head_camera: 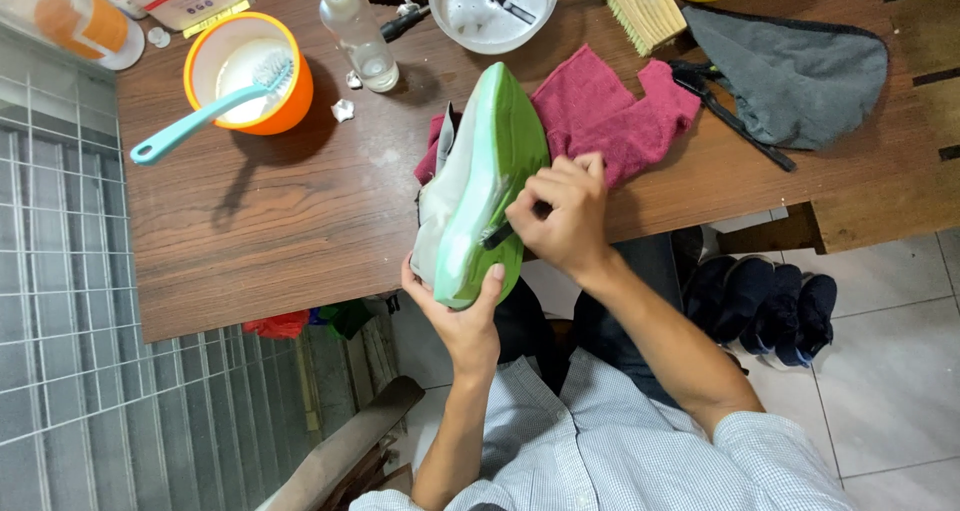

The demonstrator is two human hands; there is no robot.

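Scrubbing the green sole of the shoe [478, 186], that's the step I judge I'm on: my left hand [462, 306] is clamped round the heel end from below, thumb up on the sole edge, and my right hand [562, 216] is closed on a small dark brush [497, 236] pressed to the sole near that heel end. Hands are close, nearly touching, both over the table's near edge, above my lap. Shoe is tilted on its side, sole facing right toward the brush hand, pale upper to the left, toe resting on the red cloth [610, 111] on the table [270, 231]. Next move, as I judge it, calls for short strokes along the sole toward the toe, with the left grip firm so the shoe doesn't twist; brush bristles are mostly hidden under my fingers, can't tell how much touches. Farther out: orange bowl [248, 73] with white liquid and a teal brush [205, 111] at left, clear bottle [358, 33] beside it, white dish [493, 11], wooden brush [640, 6], grey bag [795, 71] at right.
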